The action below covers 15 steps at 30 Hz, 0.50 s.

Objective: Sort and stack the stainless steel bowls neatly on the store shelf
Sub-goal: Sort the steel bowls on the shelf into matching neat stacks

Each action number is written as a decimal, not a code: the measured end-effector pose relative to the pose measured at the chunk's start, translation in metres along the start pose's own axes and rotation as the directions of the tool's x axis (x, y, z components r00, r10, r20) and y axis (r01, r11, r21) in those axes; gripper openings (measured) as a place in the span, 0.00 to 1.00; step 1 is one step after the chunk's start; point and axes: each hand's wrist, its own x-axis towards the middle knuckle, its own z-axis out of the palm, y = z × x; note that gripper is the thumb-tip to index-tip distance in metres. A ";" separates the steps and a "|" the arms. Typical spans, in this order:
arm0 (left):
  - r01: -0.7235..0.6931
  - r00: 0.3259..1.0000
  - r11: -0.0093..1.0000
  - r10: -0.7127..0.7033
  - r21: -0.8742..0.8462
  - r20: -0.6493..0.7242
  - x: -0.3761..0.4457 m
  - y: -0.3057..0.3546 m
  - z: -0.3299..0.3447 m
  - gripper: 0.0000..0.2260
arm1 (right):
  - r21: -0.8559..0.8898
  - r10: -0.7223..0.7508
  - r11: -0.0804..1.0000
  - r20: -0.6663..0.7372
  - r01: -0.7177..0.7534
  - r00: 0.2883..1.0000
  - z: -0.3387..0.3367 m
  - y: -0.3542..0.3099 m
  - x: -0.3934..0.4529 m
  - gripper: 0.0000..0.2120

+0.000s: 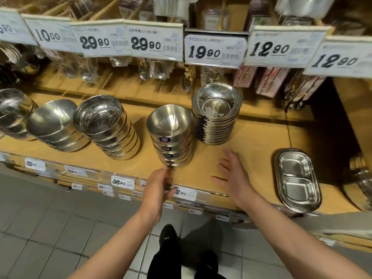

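Wooden store shelf (251,141) carries several stacks of stainless steel bowls. Middle stack of matte deep bowls (171,135), each with a dark sticker on its side, stands near the shelf's front edge; top bowl holds nothing. Just right of it and further back, touching or nearly so, is a taller stack of shallow polished dishes (216,115); top one holds nothing. Left of the middle stack: a leaning stack of polished bowls (106,125), then a shorter leaning stack of matte bowls (54,125), then another polished stack (14,111) at the shelf's left end, partly cut off. Near the shelf's right front edge lie stacked two-compartment steel trays (298,178), both compartments of the top tray bare.

Left hand (159,186) blurred at the front edge, fingertips at the base of the middle stack; contact and finger curl unclear. Right hand (231,174) spread flat, fingers straight, over bare shelf right of that stack, holding nothing.

Price tags (153,43) hang above; packaged spoons (155,69) behind.
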 end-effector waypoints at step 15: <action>-0.569 0.819 0.789 0.516 0.234 0.250 0.024 0.000 0.130 0.29 | -0.496 -0.360 0.787 0.112 0.366 0.926 -0.051 -0.021 0.062 0.33</action>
